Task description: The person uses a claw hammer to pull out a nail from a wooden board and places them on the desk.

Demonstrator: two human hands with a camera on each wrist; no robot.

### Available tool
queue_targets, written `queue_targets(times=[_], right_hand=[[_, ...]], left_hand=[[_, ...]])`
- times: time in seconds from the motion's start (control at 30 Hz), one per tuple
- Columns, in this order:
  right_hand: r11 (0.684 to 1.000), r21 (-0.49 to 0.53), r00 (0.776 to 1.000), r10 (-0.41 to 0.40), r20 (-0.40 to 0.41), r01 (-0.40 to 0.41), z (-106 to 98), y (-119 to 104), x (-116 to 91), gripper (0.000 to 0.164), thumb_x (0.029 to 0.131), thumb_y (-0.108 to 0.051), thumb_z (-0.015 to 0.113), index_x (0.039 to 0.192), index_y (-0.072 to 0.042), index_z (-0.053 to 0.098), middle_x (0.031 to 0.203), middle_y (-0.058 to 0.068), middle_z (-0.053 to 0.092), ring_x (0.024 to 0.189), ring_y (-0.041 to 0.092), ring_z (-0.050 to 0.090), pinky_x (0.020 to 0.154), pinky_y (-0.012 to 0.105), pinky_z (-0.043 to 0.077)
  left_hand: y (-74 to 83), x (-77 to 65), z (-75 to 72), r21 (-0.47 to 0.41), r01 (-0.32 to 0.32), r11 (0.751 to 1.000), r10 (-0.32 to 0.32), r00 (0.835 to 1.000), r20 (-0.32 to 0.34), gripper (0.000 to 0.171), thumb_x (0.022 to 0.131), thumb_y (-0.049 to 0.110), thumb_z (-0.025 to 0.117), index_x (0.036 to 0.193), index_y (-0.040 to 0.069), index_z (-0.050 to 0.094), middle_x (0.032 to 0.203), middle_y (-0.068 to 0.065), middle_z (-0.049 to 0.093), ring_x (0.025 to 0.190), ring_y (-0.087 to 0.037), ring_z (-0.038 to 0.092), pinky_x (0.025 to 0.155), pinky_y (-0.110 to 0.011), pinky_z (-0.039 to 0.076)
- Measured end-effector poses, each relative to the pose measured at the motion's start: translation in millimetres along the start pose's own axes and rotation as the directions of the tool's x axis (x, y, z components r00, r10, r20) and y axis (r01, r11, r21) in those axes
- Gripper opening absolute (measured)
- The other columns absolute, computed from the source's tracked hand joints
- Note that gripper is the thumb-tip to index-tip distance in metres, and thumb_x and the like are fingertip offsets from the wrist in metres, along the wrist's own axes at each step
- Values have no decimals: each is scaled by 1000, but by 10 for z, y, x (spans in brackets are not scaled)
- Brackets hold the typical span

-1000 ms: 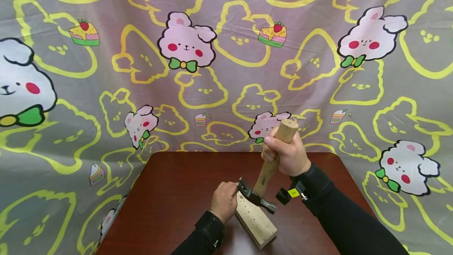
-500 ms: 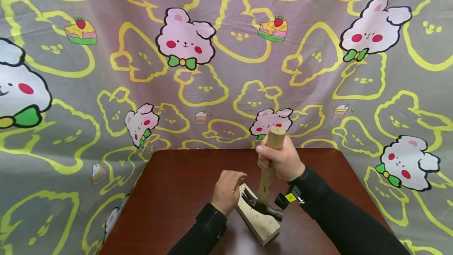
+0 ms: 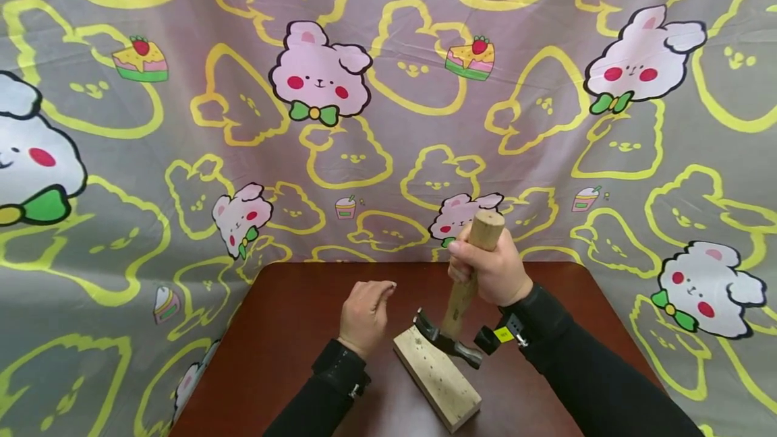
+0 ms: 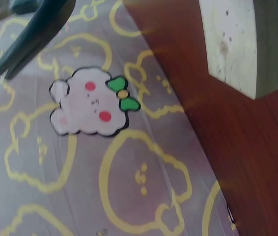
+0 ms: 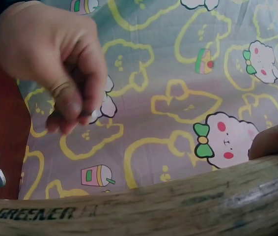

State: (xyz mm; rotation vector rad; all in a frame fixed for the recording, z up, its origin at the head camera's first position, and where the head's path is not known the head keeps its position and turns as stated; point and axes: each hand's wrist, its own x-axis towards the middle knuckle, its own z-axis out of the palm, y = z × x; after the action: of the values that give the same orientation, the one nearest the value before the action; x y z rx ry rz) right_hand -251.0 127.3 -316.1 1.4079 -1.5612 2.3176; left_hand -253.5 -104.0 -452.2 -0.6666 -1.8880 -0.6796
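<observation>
Inside the surface (image 3: 285, 315) edges, right grip (image 3: 494, 265) clasped a downturned hammer (image 3: 460, 303), perhaps for leverage; left grip (image 3: 363, 313) closure and contents were unclear.

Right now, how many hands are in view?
2. The left hand is left of the wooden block, apart from it; the right hand grips the hammer. No others show.

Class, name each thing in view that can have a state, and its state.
Hammer, held head down
Block, flat on the table, dark-spotted
Cloth, hung up, creased
Right hand, gripping the hammer
Left hand, off the block, fingers bent; whether it pinches anything is unclear
</observation>
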Motion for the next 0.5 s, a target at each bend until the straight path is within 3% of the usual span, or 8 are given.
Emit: queue_targets(times=[0.2,0.5], right_hand=[[999,-16,998,39,-45,-40,-5,1,-84,21,92,9,46,73,-1,48,52,12,35,40,29,31,38,42,30],[997,-29,994,76,-80,-78,-72,50,-156,21,93,7,48,73,-1,48,53,12,35,41,29,33,39,41,32]], left_hand=[[-98,4,-189,67,133,989,-132,991,-16,8,83,1,72,90,4,72,81,-3,69,72,-19,62,62,-31,52],[-285,-111,-377,170,237,957,-239,971,-9,9,82,3,74,91,4,73,79,-2,68,67,-20,61,57,-36,51]])
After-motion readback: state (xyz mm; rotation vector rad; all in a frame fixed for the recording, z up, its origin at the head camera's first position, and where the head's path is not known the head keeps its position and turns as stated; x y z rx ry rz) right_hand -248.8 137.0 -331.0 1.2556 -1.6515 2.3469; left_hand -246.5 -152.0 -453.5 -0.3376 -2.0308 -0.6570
